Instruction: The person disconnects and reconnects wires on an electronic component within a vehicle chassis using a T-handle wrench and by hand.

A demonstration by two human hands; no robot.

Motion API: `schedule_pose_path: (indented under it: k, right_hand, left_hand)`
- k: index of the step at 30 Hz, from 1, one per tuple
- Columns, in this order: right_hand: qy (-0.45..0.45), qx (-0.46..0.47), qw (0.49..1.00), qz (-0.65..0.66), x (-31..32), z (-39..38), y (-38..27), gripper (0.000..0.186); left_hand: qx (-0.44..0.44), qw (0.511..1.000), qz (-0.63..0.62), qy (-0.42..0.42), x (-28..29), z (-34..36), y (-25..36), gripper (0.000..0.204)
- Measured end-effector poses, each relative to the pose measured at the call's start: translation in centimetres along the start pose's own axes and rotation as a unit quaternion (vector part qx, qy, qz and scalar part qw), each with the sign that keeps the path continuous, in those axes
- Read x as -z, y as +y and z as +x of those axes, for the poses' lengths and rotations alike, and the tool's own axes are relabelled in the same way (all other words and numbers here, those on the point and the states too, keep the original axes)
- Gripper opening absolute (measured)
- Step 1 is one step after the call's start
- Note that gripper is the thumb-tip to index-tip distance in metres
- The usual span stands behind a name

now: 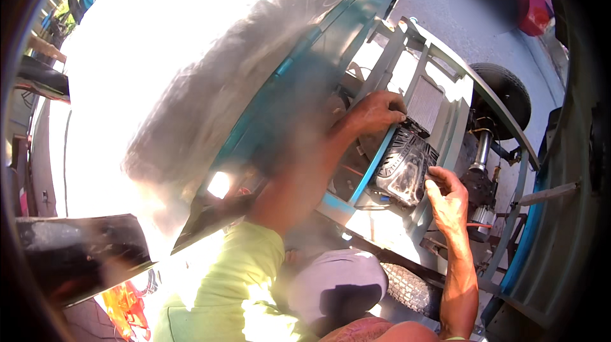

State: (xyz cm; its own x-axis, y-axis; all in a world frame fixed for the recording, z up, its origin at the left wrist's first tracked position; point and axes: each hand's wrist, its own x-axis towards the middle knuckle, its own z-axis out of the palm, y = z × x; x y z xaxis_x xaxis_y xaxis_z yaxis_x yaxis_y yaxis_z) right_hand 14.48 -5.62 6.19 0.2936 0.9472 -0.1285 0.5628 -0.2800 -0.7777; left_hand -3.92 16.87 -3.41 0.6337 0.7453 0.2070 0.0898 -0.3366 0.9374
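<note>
A flat silver finned metal box (425,106) lies among the grey-green frame rails of a vehicle. Against its near end sits a shiny black plastic housing (402,169) with ribbed, slotted patterns. My left hand (380,111) reaches across from the left, its fingers curled down at the finned box's near left corner; the fingertips are partly hidden. At the right edge of the black housing is my right hand (449,197), with thumb and forefinger bent together on that edge. A blue bar (372,167) runs along the housing's left side.
A teal body panel (273,97) slants along the left of the frame. To the right are a wheel (503,93) and an axle with a silver shock absorber (483,149). Another tyre (410,285) lies low. A blurred dark tube (83,249) juts in at left.
</note>
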Motion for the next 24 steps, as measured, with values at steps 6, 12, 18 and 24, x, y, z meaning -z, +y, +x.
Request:
schedule_pose_path:
  k: [6, 12, 18, 24]
  right_hand:
    - [0.002, 0.018, 0.999, 0.050, -0.3, -1.2, 3.9, 0.042]
    - [-0.036, -0.010, 0.981, 0.191, 0.2, -1.5, 1.3, 0.038]
    - [-0.131, -0.067, 0.963, 0.228, 0.9, -4.9, 1.0, 0.028]
    - [-0.217, -0.100, 0.945, 0.225, 1.4, -4.7, 1.2, 0.026]
  left_hand:
    - [-0.034, 0.988, -0.149, 0.003, -2.1, 0.0, 0.4, 0.022]
    - [-0.023, 0.962, -0.241, -0.129, -5.3, -7.5, 8.8, 0.020]
    - [-0.036, 0.979, -0.185, -0.073, -7.2, -13.2, 9.7, 0.018]
    - [0.008, 0.976, -0.198, -0.088, -6.8, -15.2, 12.1, 0.025]
